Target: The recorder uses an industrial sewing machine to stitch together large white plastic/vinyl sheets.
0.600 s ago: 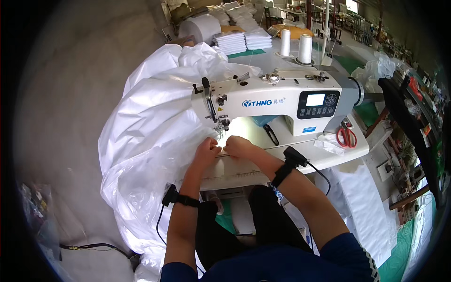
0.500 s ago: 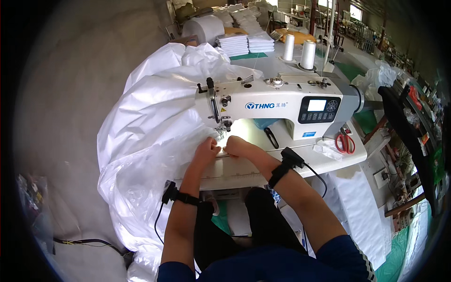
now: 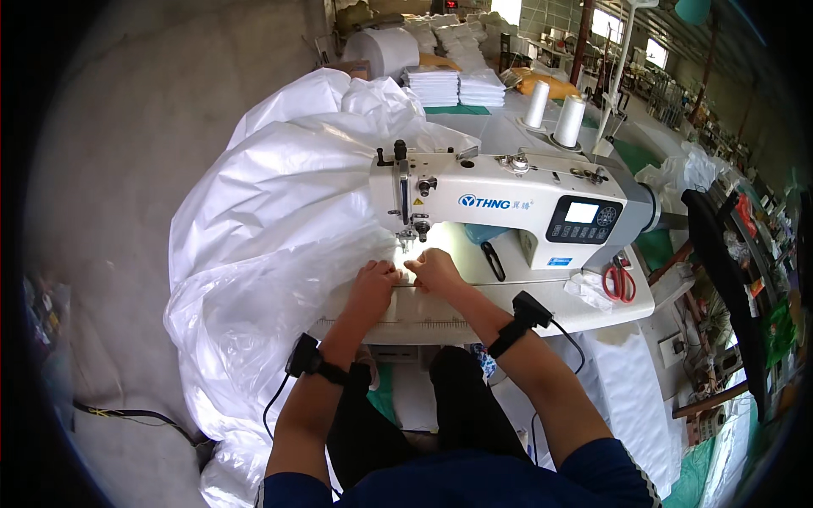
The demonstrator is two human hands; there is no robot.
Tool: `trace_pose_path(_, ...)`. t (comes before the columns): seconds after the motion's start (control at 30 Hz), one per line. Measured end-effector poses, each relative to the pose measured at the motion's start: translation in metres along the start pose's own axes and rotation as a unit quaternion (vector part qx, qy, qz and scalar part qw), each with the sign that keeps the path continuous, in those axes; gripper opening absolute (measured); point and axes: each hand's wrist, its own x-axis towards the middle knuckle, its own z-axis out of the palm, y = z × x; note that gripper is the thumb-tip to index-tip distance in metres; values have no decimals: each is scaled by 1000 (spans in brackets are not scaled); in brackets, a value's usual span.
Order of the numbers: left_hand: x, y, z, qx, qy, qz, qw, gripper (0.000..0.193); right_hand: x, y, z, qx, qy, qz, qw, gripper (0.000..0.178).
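A big, crumpled white plastic sheet (image 3: 262, 195) spreads over the left of a white sewing machine (image 3: 500, 190), with its edge running toward the lit needle area. My left hand (image 3: 375, 285) is closed on the sheet's edge, just left of and nearer than the presser foot (image 3: 406, 243). To its right, my right hand (image 3: 436, 271) is closed in a pinch beside the foot; what sits between its fingertips is too small to make out. The two hands are a short gap apart on the machine bed.
Black thread snips (image 3: 492, 262) lie on the bed under the machine arm. Red-handled scissors (image 3: 619, 282) rest at the right end by a scrap of white material (image 3: 588, 289). Two white thread cones (image 3: 569, 123) stand behind, and stacks of folded white sheets (image 3: 481, 88) lie farther back.
The whole view has shifted a little. My left hand has drawn back slightly from the needle. My right hand stays beside the presser foot.
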Motion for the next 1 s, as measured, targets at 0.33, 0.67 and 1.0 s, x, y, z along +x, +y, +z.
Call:
trace_pose_path(0.33, 17, -10, 6, -11, 22, 9, 1000, 20, -22, 25, 16, -424, 187, -288, 838, 30)
trace_pose_path(0.67, 31, -24, 18, 40, 3, -15, 999, 30, -15, 12, 7, -407, 111, -208, 883, 25)
trace_pose_path(1.0, 35, -13, 8, 175, -15, -54, 983, 32, -6, 15, 11, -396, 149, -186, 887, 39)
